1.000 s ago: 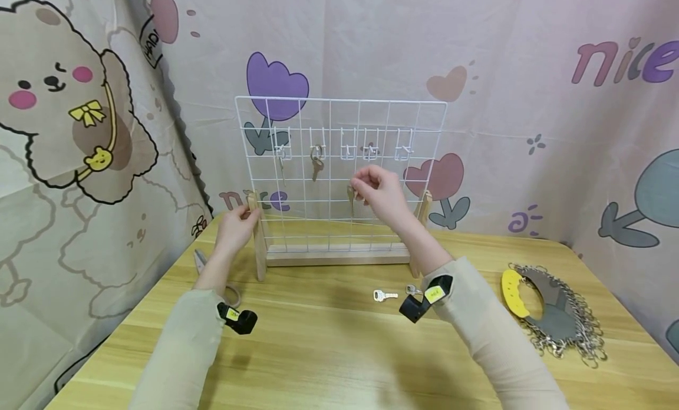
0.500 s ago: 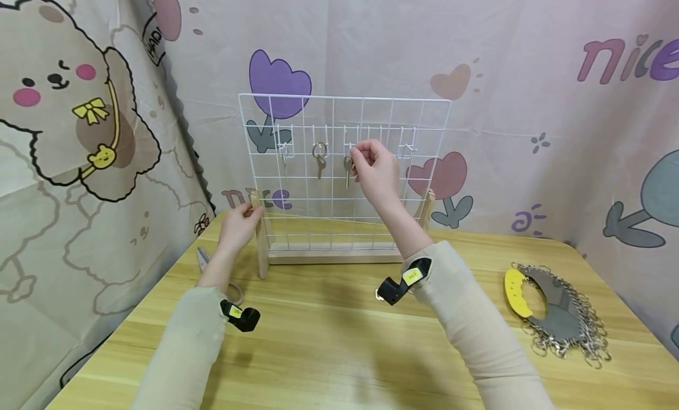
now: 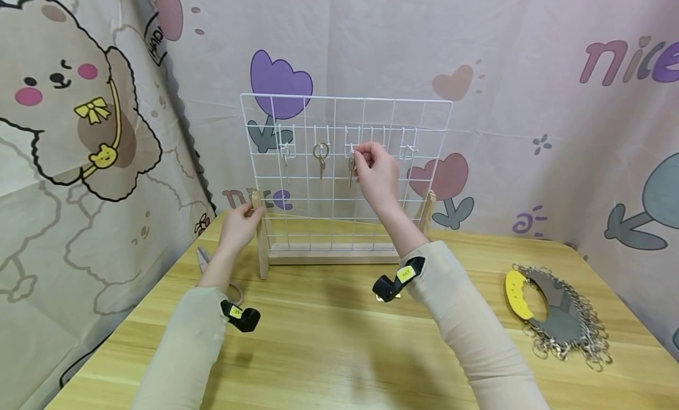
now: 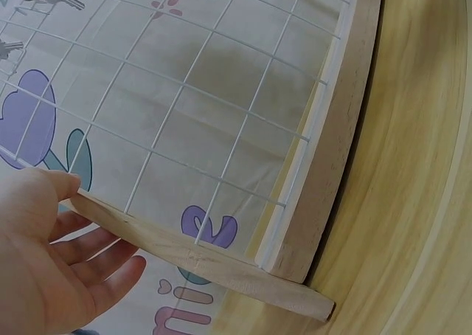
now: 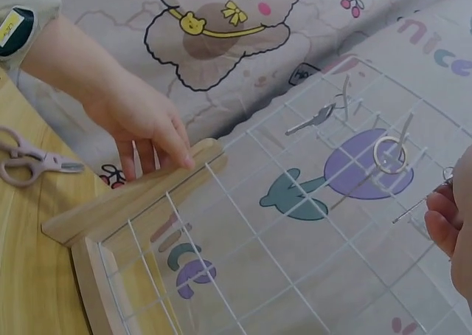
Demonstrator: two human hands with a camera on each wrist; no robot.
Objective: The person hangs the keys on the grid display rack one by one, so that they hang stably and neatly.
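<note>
A white wire grid (image 3: 347, 199) stands upright in a wooden base, with white hooks along its upper part. My left hand (image 3: 239, 226) grips the top of the left wooden post (image 4: 199, 257), thumb on one side and fingers on the other. In front of the third hook from the left, my right hand (image 3: 378, 177) pinches a key (image 3: 350, 173) by its ring end; the blade points down. Whether its ring is on the hook cannot be seen behind the fingers. A key with a large ring (image 5: 389, 155) hangs to the left, and another key (image 5: 313, 119) hangs farthest left.
Scissors (image 5: 29, 161) lie on the table by the left forearm. At the right lies a grey plate with a yellow handle (image 3: 517, 296), fringed with several metal rings (image 3: 596, 333). An unused hook (image 3: 408, 151) is right of my hand. A metal piece shows beneath the right wrist camera.
My right hand has risen with the key from below the hooks to the third hook, then shifted only slightly. The left hand has stayed on the post.
</note>
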